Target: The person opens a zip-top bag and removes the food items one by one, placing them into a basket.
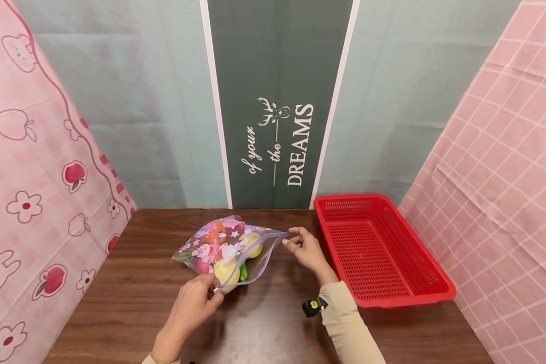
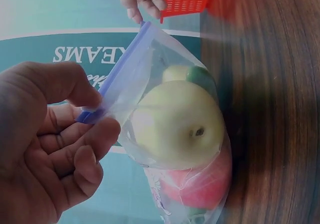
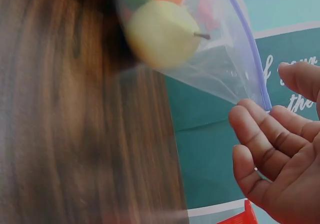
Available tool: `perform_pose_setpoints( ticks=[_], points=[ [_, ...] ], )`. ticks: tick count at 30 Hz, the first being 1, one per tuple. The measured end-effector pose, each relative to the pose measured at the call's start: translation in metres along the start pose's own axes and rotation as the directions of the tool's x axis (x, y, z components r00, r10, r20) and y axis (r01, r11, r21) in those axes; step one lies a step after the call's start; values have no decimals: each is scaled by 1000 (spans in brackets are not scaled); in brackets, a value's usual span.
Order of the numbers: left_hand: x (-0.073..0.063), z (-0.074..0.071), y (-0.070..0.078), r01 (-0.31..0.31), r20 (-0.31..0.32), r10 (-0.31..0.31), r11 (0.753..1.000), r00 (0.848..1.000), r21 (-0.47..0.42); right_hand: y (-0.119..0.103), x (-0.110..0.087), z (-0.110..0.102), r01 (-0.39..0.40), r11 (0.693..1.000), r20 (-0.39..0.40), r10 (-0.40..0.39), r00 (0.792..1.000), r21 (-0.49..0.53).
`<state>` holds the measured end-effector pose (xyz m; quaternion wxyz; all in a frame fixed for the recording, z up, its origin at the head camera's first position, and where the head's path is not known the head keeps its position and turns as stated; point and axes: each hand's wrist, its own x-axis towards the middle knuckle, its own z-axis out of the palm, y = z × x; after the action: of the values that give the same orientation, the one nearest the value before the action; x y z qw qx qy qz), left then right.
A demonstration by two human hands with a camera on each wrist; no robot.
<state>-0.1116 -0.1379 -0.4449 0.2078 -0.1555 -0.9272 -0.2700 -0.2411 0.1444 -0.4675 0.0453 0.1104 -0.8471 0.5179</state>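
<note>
A clear zip bag [image 1: 229, 242] with a purple seal and a cartoon print lies on the wooden table, its mouth gaping toward me. Inside are a pale yellow-green pear [image 2: 177, 124], a second pear [image 3: 162, 34], something red [image 2: 197, 184], something orange [image 1: 215, 232] and a green item [image 1: 243, 271]; the print partly hides them. My left hand [image 1: 193, 303] pinches the near end of the seal between thumb and index finger. At the seal's far end, my right hand [image 1: 308, 251] touches the corner with its fingertips, the thumb held apart from them.
A red plastic basket [image 1: 429, 275] with slotted sides stands at the right of the table [image 1: 132, 303]. Behind the table hangs a green and pale-blue curtain [image 1: 273, 60]. Pink cloths border both sides.
</note>
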Motion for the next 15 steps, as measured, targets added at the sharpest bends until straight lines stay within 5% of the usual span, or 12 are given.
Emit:
perform_pose_setpoints(
  ticks=[9,15],
  points=[
    [2,6,4,7,6,-7,999,1000,-37,2,-18,8,-63,997,18,62,998,48],
    [3,16,6,90,106,-86,995,991,-36,7,-25,12,-51,999,53,50,997,18]
  ],
)
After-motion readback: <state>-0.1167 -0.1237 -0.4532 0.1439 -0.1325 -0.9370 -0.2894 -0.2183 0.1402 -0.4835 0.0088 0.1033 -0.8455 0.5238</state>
